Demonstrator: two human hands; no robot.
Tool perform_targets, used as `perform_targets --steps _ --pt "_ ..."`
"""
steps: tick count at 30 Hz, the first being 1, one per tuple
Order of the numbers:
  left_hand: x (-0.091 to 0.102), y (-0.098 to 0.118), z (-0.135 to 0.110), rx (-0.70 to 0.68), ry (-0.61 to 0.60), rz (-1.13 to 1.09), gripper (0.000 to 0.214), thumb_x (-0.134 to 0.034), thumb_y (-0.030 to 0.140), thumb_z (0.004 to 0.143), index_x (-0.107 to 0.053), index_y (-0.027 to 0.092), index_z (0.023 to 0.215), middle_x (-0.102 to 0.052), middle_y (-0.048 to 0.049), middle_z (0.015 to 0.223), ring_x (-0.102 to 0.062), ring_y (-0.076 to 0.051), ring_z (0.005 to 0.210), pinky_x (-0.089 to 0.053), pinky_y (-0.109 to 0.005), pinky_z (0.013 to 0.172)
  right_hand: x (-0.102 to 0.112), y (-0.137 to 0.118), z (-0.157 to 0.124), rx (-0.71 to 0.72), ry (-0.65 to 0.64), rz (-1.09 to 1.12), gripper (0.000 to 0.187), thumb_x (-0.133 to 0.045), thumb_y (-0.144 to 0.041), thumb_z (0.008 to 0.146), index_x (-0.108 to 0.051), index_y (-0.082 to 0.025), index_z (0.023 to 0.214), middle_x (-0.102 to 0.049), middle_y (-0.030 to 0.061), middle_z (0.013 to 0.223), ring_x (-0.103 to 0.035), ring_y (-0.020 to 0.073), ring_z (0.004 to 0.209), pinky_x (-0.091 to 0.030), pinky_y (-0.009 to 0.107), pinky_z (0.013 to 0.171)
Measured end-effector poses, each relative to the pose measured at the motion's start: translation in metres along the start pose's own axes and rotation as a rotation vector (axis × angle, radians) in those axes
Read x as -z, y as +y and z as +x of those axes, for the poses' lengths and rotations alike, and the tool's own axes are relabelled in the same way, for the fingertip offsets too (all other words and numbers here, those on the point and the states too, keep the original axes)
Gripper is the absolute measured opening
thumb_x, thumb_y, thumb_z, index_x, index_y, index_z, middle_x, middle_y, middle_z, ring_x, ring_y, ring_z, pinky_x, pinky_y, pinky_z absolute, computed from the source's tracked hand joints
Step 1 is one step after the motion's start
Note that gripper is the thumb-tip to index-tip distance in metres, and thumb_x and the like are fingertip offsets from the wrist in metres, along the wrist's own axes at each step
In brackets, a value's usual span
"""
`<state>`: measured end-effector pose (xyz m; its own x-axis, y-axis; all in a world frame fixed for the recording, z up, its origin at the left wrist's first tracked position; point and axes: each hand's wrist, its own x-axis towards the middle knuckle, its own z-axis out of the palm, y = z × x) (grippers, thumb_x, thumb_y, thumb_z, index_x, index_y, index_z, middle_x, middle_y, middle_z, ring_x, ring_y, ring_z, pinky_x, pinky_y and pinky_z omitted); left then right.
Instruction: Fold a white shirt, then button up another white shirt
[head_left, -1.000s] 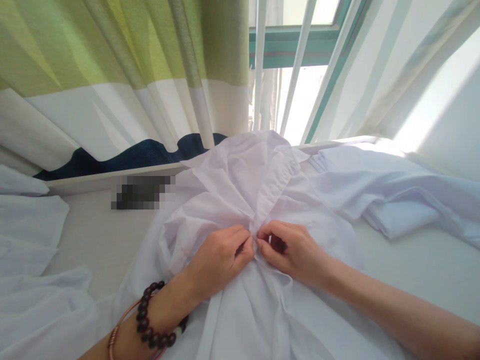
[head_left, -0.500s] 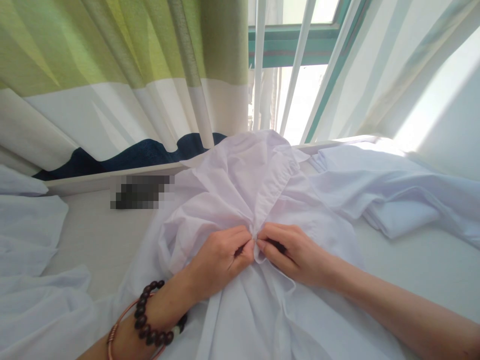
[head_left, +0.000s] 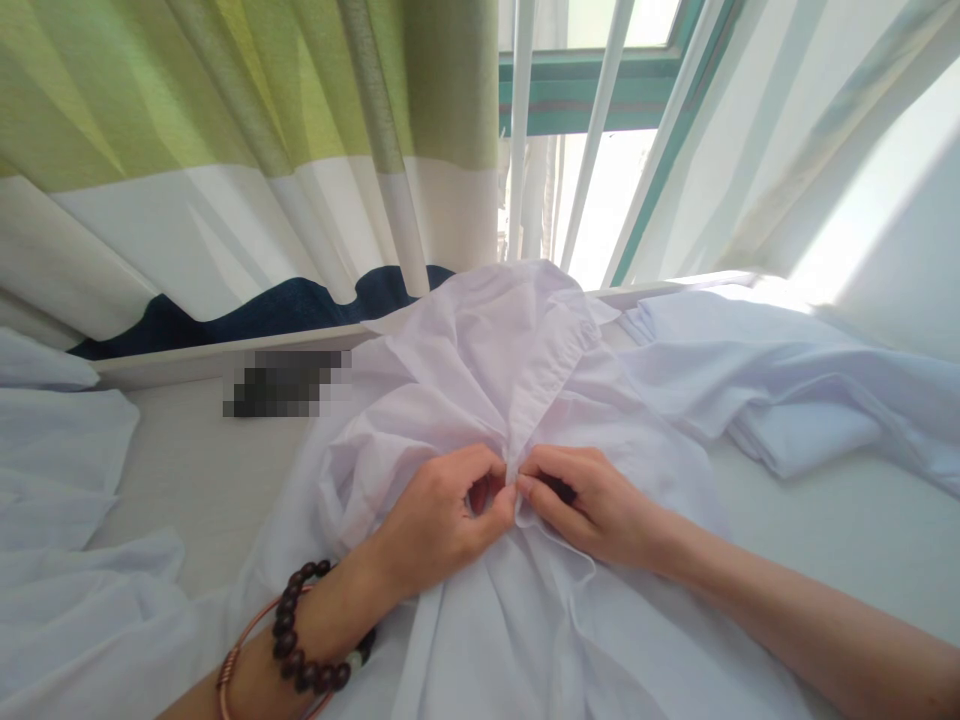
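Observation:
A white garment with a gathered strip along one fold lies spread and crumpled before me. My left hand pinches the fabric at its middle, thumb and index finger closed on the edge. Close beside it, my right hand grips the same edge between thumb and fingertips. The two hands nearly meet, and whatever small fastening may be between them is hidden. A thin white loop of cloth edge hangs just below my right hand. Dark beads and a copper-coloured bangle circle my left wrist.
More white cloth lies at the left, and a folded white garment rests at the right. A blurred-out dark object sits by the back ledge. Behind are a green-and-white curtain and white window bars.
My left thumb has shifted slightly right and its finger gap has opened wider, now touching the edge by my right fingertips. My right hand has stayed almost in place.

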<state>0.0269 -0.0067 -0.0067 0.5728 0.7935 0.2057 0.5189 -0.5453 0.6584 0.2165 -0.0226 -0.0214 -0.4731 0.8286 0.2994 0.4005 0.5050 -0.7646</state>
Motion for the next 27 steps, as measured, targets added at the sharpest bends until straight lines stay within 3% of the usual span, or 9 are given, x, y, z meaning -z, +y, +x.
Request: perform_targets --steps 13,27 --pt "-0.0011 -0.001 -0.0018 -0.062 0.028 0.03 0.015 -0.046 0.02 0.087 -0.052 0.018 0.073 -0.049 0.0036 0.065 -0.046 -0.01 0.058 -0.037 -0.021 0.055 0.0058 -0.0014 0.0032 -0.194 -0.055 0.171 0.026 -0.045 -0.024 0.091 -0.05 -0.018 0.066 -0.046 -0.0052 0.053 -0.04 0.0077 0.048 -0.031 0.02 0.047" --pt "-0.0026 -0.0027 -0.0006 -0.087 0.022 0.057 0.016 -0.046 0.018 0.086 -0.052 0.018 0.072 -0.05 0.0035 0.065 -0.047 -0.01 0.058 -0.038 -0.021 0.056 0.0052 -0.0013 0.0035 -0.131 -0.049 0.081 0.021 -0.046 -0.02 0.088 -0.051 -0.018 0.068 -0.047 -0.0052 0.055 -0.04 0.0077 0.049 -0.032 0.02 0.048"
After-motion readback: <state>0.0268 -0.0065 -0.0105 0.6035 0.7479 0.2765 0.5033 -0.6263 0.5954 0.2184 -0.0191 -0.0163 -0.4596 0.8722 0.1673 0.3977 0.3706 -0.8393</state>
